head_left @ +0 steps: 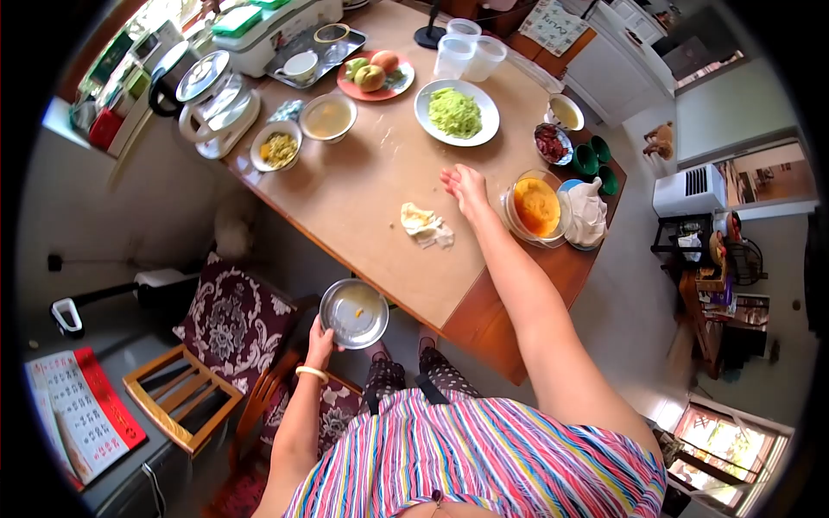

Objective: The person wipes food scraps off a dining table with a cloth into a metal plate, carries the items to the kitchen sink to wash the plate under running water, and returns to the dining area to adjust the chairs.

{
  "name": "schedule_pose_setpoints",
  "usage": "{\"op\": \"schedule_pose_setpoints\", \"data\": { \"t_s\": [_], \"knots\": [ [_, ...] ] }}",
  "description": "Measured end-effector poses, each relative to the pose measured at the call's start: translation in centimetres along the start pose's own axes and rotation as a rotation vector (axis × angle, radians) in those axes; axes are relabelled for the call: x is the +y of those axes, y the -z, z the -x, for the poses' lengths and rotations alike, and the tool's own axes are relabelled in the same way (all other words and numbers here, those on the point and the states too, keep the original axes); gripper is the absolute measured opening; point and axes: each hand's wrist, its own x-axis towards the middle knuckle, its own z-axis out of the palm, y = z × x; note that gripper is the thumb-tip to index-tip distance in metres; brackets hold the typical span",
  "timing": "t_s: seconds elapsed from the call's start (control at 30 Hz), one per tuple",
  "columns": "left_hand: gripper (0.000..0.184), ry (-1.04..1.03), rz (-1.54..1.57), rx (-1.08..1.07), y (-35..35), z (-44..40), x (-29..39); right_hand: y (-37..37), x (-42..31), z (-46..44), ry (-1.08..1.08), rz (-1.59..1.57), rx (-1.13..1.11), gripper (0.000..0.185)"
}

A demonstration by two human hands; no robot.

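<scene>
So, the left hand [320, 345] has the metal bowl [363, 332] by its rim, thumb on top and fingers underneath, kinda clamped on the side. The bowl's off the table edge, just right of that grip, with a little orange bit [359, 312] sitting in it.

The right hand [466, 186] is over at the tabletop [380, 186], fingers loosely curled and pretty close together. Can't tell if they're pinching anything, or if they actually touch the surface. Some crumpled pale scraps [423, 224] lie between the two hands, closer to the right one.

Just beyond the right hand there's a white plate [490, 129] with a pile of green shreds [454, 112] on it. To the right of the hand, near the forearm, sits a glass bowl [509, 220] of orange stuff [537, 205], with a bunched white cloth [584, 211] beside it. Way out past the left hand, at the table's far-left side, you've got a bowl of yellowish food [280, 150] next to a bowl of cloudy liquid [328, 116].
</scene>
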Motion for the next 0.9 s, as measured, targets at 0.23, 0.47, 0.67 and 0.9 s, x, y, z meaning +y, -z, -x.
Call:
{"op": "schedule_pose_setpoints", "data": {
  "t_s": [0.23, 0.47, 0.67, 0.9],
  "knots": [
    [0.044, -0.030, 0.013, 0.002, -0.3, 0.1, -0.3, -1.9, -1.1, -10.2, -0.056, -0.220, 0.286, 0.020],
    [0.042, -0.039, 0.010, 0.022, -0.4, 0.3, 0.3, 2.4, -1.9, -11.4, 0.066, 0.098, 0.461, 0.015],
    [0.044, 0.020, -0.018, 0.040, -0.6, 0.2, 0.5, 6.4, -4.0, -13.2, -0.009, -0.054, 0.333, 0.024],
    [0.046, 0.017, 0.003, 0.031, -0.4, 0.4, 0.6, 0.3, 2.5, 6.9, 0.792, 0.957, -0.317, 0.028]
  ]
}}
